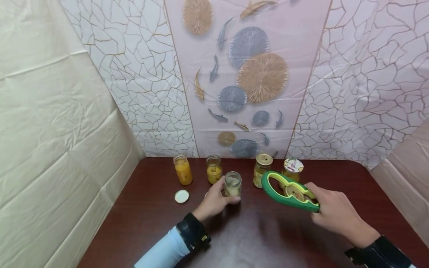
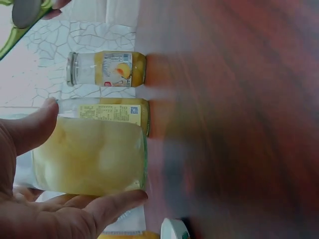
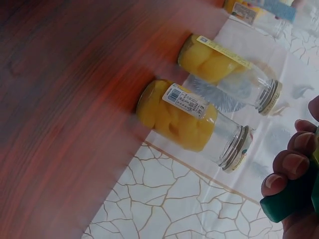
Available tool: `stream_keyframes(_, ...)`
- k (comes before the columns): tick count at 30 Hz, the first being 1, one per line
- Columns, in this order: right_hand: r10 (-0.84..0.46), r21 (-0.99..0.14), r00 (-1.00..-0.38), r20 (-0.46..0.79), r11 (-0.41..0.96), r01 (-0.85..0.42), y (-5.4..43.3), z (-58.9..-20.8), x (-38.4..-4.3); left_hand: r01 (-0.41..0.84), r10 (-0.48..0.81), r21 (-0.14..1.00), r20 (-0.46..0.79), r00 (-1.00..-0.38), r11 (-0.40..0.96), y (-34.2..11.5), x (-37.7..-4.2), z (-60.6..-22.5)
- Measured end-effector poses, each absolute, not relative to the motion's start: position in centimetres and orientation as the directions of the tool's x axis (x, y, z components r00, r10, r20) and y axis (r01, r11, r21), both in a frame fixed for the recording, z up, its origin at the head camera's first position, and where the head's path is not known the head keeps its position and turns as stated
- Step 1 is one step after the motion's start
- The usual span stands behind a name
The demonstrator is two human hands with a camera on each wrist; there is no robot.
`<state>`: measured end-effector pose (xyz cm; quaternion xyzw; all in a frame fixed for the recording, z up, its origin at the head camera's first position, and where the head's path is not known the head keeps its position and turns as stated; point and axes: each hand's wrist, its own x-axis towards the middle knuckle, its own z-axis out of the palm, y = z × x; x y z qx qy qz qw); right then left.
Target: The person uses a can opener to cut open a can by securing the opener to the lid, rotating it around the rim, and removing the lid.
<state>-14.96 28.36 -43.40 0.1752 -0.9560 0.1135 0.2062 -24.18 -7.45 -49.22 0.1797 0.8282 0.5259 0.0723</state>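
Observation:
My left hand (image 1: pixel 216 201) grips a lidless glass jar (image 1: pixel 232 182) of pale fruit, thumb on one side and fingers on the other. In the left wrist view the pale pieces fill much of this jar (image 2: pixel 89 157). My right hand (image 1: pixel 338 210) holds a green jar opener (image 1: pixel 285 200) by its handle end, raised over the right side of the table. A round gold lid (image 1: pixel 295 193) sits within the opener's frame. In the right wrist view the curled fingers (image 3: pixel 294 164) show at the edge, with only part of the green handle.
Two lidded jars of yellow fruit, one gold-topped (image 1: pixel 263 169) and one white-topped (image 1: pixel 293 166), stand at the back right. Two lidless jars, one orange (image 1: pixel 183 171) and one yellow (image 1: pixel 214 172), stand at the back left. A loose white lid (image 1: pixel 181 196) lies on the dark table (image 1: pixel 151 223).

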Motion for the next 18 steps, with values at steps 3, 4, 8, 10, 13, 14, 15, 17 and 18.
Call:
stream_keyframes(3,-0.280,-0.152,-0.862,0.423,0.916,-0.372,28.3,-43.4,-14.8,0.216,0.380,0.893,0.055,-0.923,0.395,-6.5,-25.0,-49.0)
stream_keyframes(4,-0.277,-0.154,-0.861,0.427,0.916,-0.371,28.3,-43.3,-14.8,0.217,0.385,0.896,0.055,-0.921,0.389,-6.2,-25.3,-48.9)
stream_keyframes(8,-0.263,-0.161,-0.861,0.435,0.918,-0.362,28.2,-43.3,-14.5,0.189,0.383,0.905,0.031,-0.923,0.382,-5.3,-26.3,-48.5)
stream_keyframes(10,-0.258,-0.164,-0.861,0.438,0.919,-0.359,28.1,-43.3,-14.3,0.173,0.372,0.910,0.023,-0.928,0.375,-5.0,-26.7,-48.5)
stream_keyframes(13,-0.254,-0.168,-0.864,0.435,0.919,-0.356,28.2,-43.3,-14.1,0.128,0.336,0.920,-0.005,-0.942,0.371,-4.5,-27.2,-48.7)
stream_keyframes(14,-0.255,-0.169,-0.863,0.437,0.919,-0.357,28.2,-43.3,-14.0,0.115,0.323,0.922,-0.012,-0.946,0.370,-4.4,-27.4,-48.8)
stream_keyframes(15,-0.256,-0.167,-0.860,0.442,0.918,-0.359,28.2,-43.4,-14.0,0.107,0.311,0.922,-0.016,-0.950,0.372,-4.3,-27.5,-48.9)
stream_keyframes(17,-0.257,-0.165,-0.853,0.454,0.916,-0.364,28.3,-43.5,-14.0,0.092,0.287,0.924,-0.020,-0.958,0.371,-4.0,-27.7,-48.9)
stream_keyframes(18,-0.259,-0.163,-0.849,0.461,0.916,-0.368,28.4,-43.5,-14.0,0.089,0.279,0.924,-0.019,-0.960,0.371,-3.8,-27.9,-49.0)
